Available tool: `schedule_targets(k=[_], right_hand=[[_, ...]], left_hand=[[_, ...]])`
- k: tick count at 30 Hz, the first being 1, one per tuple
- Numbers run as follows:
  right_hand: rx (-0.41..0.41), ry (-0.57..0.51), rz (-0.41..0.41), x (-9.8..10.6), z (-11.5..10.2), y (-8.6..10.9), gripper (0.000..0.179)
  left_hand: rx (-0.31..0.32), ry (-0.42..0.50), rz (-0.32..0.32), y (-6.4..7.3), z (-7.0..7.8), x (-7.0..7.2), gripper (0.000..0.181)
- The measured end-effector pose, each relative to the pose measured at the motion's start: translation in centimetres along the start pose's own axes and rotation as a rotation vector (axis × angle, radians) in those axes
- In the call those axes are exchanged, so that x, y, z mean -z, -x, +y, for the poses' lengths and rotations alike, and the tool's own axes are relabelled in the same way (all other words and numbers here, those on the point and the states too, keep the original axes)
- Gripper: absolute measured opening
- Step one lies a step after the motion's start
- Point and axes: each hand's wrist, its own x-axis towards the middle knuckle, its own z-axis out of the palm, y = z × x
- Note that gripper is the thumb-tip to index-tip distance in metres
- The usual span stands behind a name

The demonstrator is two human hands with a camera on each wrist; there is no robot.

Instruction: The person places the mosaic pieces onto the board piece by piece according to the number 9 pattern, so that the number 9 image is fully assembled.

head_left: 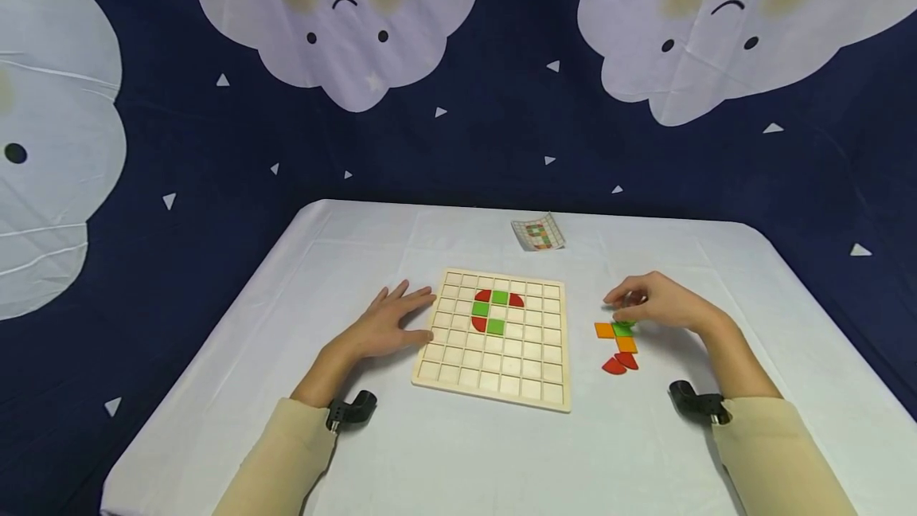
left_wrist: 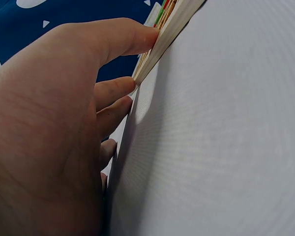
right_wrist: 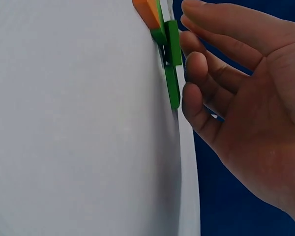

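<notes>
A wooden grid board (head_left: 494, 389) lies on the table, with three green squares (head_left: 481, 309) and three red quarter-circle pieces (head_left: 516, 300) set in its upper cells. My left hand (head_left: 390, 325) touches the board's left edge with thumb and fingertips, its fingers spread. In the left wrist view the thumb (left_wrist: 132, 37) rests against the board's wooden side (left_wrist: 167, 39). My right hand (head_left: 659, 301) hovers over loose green pieces (head_left: 622, 330), fingers loosely bent. The right wrist view shows green pieces (right_wrist: 172, 44) beside the fingertips, with nothing visibly pinched.
Near the right hand lie two orange squares (head_left: 626, 345) and two red quarter-circle pieces (head_left: 614, 366). A small printed pattern card (head_left: 539, 232) with curled corners lies behind the board. The white-covered table (head_left: 501, 460) ends at a dark blue cloth (head_left: 494, 158) with clouds.
</notes>
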Motion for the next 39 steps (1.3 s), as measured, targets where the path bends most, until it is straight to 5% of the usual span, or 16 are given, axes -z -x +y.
schedule_targets(k=[22,39], right_hand=[[0.013,-0.090,-0.136,1.0,0.4,1.6,0.039],[-0.027,-0.021,-0.095,0.6,-0.1,1.0,0.035]], left_hand=[[-0.003,-0.006,-0.010,0.0,0.1,0.1,0.071],[0.011,-0.004,-0.009,0.0,0.2,0.1,0.072]])
